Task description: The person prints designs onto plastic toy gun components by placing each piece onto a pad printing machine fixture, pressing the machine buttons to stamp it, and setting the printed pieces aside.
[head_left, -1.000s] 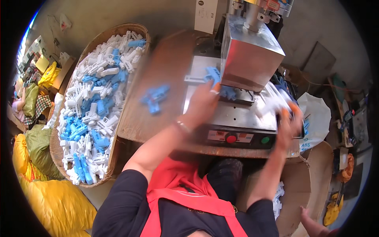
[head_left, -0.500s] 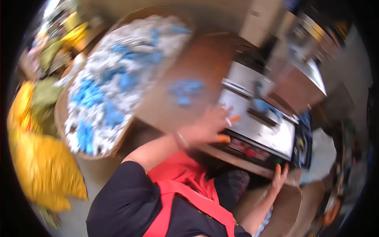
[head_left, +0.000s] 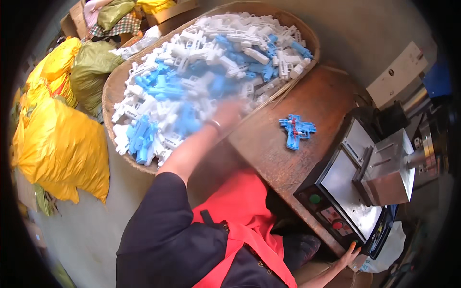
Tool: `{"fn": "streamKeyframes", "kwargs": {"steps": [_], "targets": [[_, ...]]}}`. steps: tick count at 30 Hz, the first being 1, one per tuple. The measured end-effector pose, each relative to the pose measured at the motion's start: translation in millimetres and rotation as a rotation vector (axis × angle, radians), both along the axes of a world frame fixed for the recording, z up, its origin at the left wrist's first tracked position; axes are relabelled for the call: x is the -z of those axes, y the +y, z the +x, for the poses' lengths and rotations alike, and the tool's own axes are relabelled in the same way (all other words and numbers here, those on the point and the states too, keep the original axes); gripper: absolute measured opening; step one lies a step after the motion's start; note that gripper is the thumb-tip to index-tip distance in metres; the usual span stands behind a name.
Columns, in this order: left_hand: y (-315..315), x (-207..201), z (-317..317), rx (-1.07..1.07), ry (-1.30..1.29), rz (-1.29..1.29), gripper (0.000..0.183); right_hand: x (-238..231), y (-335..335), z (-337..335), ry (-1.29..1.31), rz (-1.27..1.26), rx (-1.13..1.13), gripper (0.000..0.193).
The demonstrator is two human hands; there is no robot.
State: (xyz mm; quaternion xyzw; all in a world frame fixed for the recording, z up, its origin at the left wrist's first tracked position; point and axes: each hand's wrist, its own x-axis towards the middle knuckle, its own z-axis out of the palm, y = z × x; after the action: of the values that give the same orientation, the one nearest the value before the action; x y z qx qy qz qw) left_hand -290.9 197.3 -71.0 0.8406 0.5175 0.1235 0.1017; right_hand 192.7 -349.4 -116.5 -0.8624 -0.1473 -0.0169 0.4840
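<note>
My left hand (head_left: 229, 114) is smeared by motion at the near rim of a big oval bin (head_left: 109, 117). The bin is heaped with white toy guns (head_left: 242, 36) and blue toy guns (head_left: 161, 89). Whether the hand holds one of them is hidden by the blur. On the wooden table (head_left: 259, 158) lie blue toy guns (head_left: 296, 130) with small red parts, overlapping. To their right stands a tabletop press machine (head_left: 331, 218) with a metal plate (head_left: 343, 180). My right hand (head_left: 349, 255), orange covers on its fingertips, reaches the press's front right corner by a button, fingers stretched out.
A metal block (head_left: 389, 168) hangs over the press plate. Yellow sacks (head_left: 62, 149) and an olive sack (head_left: 93, 72) stand left of the bin. A white panel (head_left: 396, 74) leans behind the table. A pale plastic bag (head_left: 389, 249) sits right of the press.
My left hand has gone from the press's left side to the bin. My right hand stays by the press's front corner. The view has swung left, so the scene sits farther right.
</note>
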Motion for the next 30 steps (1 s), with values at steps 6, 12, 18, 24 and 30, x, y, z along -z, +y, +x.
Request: {"fn": "streamKeyframes", "kwargs": {"steps": [6,12,18,24,30], "targets": [[55.1,42.7,-41.4,0.057,0.397,-0.034,0.063,-27.7,26.6,-35.8,-0.119,0.264,-0.143,0.055],[-74.2,-92.5,77.6,0.349,-0.816,0.305,0.040,-95.4,90.0,-55.3,-0.273,0.149,-0.213,0.028],[-201.5,-59.0,199.4,0.898,-0.594,0.340,0.045,-78.1,179.1,11.4,-0.405,0.216,-0.458,0.033],[-212.2,-60.2,211.1,0.623,-0.544,0.247,0.044,-90.7,226.7,24.8,-0.562,0.279,-0.406,0.023],[-208.0,-81.6,264.5,0.677,-0.641,0.436,0.043,-158.0,113.3,-30.8,-0.579,0.344,-0.032,0.022]]}}
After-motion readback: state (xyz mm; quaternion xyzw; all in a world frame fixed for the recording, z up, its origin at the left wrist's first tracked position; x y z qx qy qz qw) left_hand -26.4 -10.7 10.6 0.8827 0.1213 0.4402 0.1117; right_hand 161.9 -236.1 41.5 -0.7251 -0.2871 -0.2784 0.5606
